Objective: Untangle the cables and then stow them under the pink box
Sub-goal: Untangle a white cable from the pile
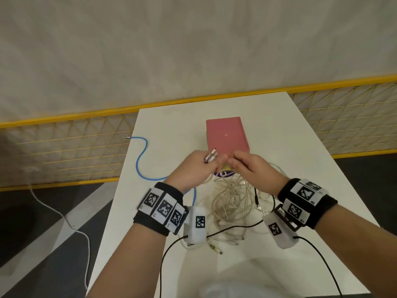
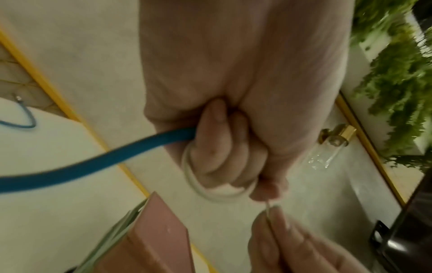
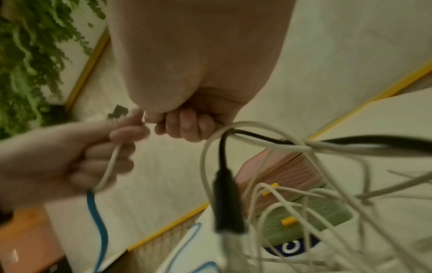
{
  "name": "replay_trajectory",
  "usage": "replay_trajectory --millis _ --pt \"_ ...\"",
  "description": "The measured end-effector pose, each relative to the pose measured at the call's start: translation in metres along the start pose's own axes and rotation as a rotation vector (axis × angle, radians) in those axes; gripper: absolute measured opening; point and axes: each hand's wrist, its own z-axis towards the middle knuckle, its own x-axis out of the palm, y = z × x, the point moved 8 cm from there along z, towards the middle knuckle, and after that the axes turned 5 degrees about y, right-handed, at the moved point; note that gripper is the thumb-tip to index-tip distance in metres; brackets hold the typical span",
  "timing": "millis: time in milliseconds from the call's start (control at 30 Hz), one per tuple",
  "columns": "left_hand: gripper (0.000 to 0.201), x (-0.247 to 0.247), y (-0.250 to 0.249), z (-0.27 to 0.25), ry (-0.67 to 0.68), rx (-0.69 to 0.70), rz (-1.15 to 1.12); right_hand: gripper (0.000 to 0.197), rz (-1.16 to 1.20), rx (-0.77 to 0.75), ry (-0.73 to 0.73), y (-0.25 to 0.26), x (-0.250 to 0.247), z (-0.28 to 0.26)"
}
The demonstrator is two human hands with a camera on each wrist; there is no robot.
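1. Head view: the white table (image 1: 279, 134) fills the middle, its far end against a yellow mesh fence (image 1: 64, 143).
2. The pink box (image 1: 225, 134) stands at the far middle of the table, just beyond both hands. In the right wrist view it sits on a pale green base (image 3: 327, 212) with yellow tabs.
3. A tangle of white cables (image 1: 232, 201) lies heaped on the table between the wrists, near the box but not under it. A black cable (image 1: 256, 198) runs through the heap, its plug hanging in the right wrist view.
4. The blue cable (image 1: 140, 160) snakes from the left hand across the left part of the table, its metal tip reaching past the table's left edge.
5. The left hand (image 1: 193, 168) is closed in a fist round the blue cable and a loop of white cable, with a silver plug (image 1: 211, 154) sticking out above its knuckles.
6. The right hand (image 1: 251, 168), fingers curled, pinches a thin white cable at its fingertips, almost touching the left hand's fingertips.
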Motion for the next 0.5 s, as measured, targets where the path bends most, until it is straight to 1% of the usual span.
replay_trajectory --millis 67,167,200,233,267,300,333,367,400,433,467,500 --pt "0.04 -0.024 -0.004 -0.001 -0.177 0.051 0.002 0.025 -0.064 0.042 0.03 -0.013 0.0 -0.005" --pt "0.04 -0.06 0.005 -0.004 -0.48 0.055 -0.157 0.027 -0.17 0.118 0.043 -0.035 -0.005 -0.013" --pt "0.036 -0.069 0.011 -0.006 -0.544 0.032 -0.132 0.026 -0.196 0.138 0.047 -0.04 -0.007 -0.014" --pt "0.029 -0.075 0.014 -0.007 -0.586 0.003 -0.062 0.027 -0.216 0.15 0.05 -0.042 -0.008 -0.016" --pt "0.016 -0.078 0.017 -0.009 -0.606 -0.017 0.019 0.028 -0.243 0.169 0.054 -0.044 -0.009 -0.016" --pt "0.015 -0.077 0.017 -0.011 -0.617 -0.022 0.095 0.028 -0.268 0.182 0.063 -0.043 -0.009 -0.015" --pt "0.031 -0.072 0.012 -0.012 -0.605 -0.001 0.182 0.028 -0.292 0.187 0.071 -0.042 -0.008 -0.013" --pt "0.043 -0.059 0.005 -0.011 -0.548 0.039 0.307 0.026 -0.305 0.178 0.079 -0.038 -0.006 -0.011" --pt "0.049 -0.04 -0.003 -0.007 -0.455 0.073 0.443 0.023 -0.309 0.166 0.084 -0.033 -0.005 -0.01" --pt "0.051 -0.019 -0.009 -0.003 -0.334 0.102 0.52 0.021 -0.307 0.139 0.081 -0.025 -0.003 -0.009" --pt "0.049 0.001 -0.008 0.004 -0.215 0.115 0.522 0.021 -0.303 0.116 0.069 -0.019 -0.003 -0.008" --pt "0.042 0.017 -0.004 0.01 -0.114 0.108 0.455 0.023 -0.293 0.097 0.05 -0.014 -0.004 -0.008"
